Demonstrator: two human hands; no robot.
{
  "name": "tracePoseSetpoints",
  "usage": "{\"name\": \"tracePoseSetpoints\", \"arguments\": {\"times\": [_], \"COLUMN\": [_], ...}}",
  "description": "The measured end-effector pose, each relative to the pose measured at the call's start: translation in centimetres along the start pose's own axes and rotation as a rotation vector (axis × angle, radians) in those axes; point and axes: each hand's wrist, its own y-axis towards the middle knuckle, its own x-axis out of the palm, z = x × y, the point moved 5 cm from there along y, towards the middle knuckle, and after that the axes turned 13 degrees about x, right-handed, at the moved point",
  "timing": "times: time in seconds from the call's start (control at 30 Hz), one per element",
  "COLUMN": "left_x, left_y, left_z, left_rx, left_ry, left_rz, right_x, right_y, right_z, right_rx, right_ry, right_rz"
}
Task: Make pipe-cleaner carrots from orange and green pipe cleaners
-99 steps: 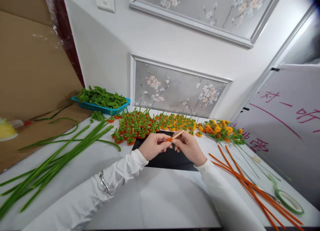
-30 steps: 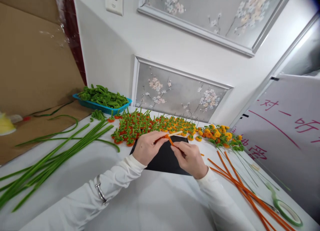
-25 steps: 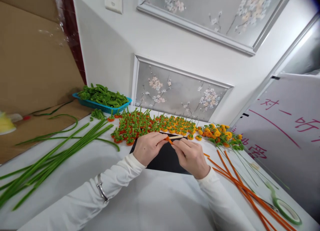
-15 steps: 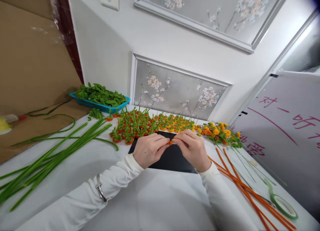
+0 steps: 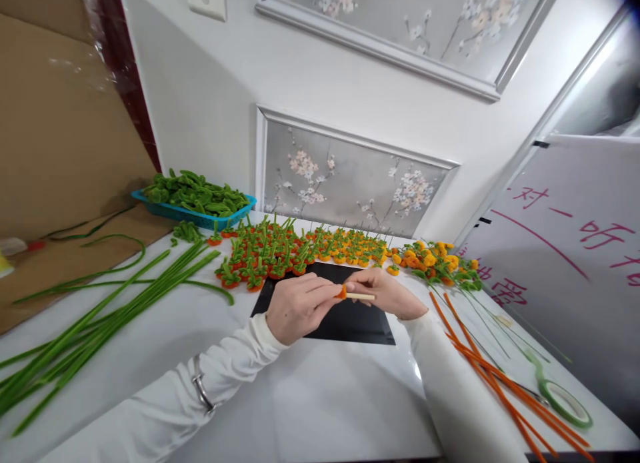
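Between the fingertips of my left hand is a small orange chenille piece, mostly covered by the fingers. My right hand is closed around a short pale wooden stick, whose left end touches the orange piece. Both hands are over a black mat on the white table. Just beyond them stand several rows of small orange chenille persimmons with green tops and stems. Yellow-orange ones with thin wire stems continue the rows to the right.
A blue tray heaped with green chenille leaves sits at the back left. Long green stems lie on the left. To the right are finished yellow-orange sprigs, orange chenille stems and a roll of green tape.
A wooden stick now shows in my right hand, against the orange piece. My right hand has turned and its fingers point more to the left. The view has shifted slightly.
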Motion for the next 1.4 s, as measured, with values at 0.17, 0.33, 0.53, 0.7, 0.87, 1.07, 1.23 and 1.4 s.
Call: {"name": "tracePoseSetpoints", "arguments": {"times": [0.17, 0.33, 0.53, 0.7, 0.87, 1.07, 1.23, 1.4], "left_x": [-0.4, -0.5, 0.2, 0.3, 0.6, 1.4, 1.7, 1.7], "left_y": [-0.2, -0.4, -0.6, -0.5, -0.3, -0.3, -0.5, -1.0], "left_z": [-1.1, -1.6, -1.2, -0.7, -0.6, -0.4, -0.7, -1.9], "left_rx": [-0.131, -0.169, -0.087, -0.059, -0.15, -0.244, -0.31, -0.465], "left_ry": [0.004, 0.049, 0.077, 0.059, -0.053, -0.327, -0.366, -0.346], "left_rz": [0.064, 0.065, -0.01, -0.062, -0.104, -0.095, -0.139, -0.111], "right_x": [1.1, 1.7, 1.1, -0.1, -1.5, -1.7, -0.4, 0.4], "right_y": [-1.1, -2.4, -3.8, -3.4, -2.5, -0.5, 0.1, -1.1], "right_z": [-0.8, -2.5, -4.7, -5.0, -4.2, -1.1, 0.8, -0.1], "right_rx": [-0.031, -0.141, -0.24, -0.26, -0.234, -0.107, 0.005, 0.008], "right_ry": [-0.161, -0.366, -0.502, -0.435, -0.321, -0.155, -0.142, -0.243], "right_rz": [0.009, 0.117, 0.31, 0.482, 0.575, 0.322, 0.039, -0.012]}}
